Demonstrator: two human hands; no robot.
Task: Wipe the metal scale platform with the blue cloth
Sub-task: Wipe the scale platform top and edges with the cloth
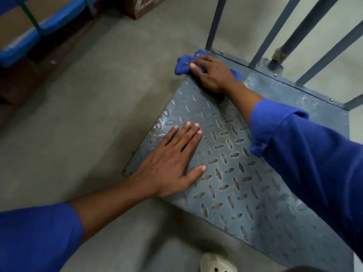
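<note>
Right hand (213, 74) lies over bunched blue cloth (181, 66), fingers mostly flat and pressing it, not fisted. Cloth sits at far corner of metal scale platform (225, 173), part overhanging edge. Left hand (172, 163) flat on tread plate, fingers straight, holds nothing. Risks: cloth slipping off corner onto floor (98, 107); raised tread snagging cloth; loose sleeve cuff (259, 148) dragging over plate

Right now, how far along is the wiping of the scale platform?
Done: no wiped patch stands out. In hand: the right hand presses the blue cloth on the far corner of the platform; the left hand rests flat on it. Left: the whitish scuffs near the left edge.
</note>
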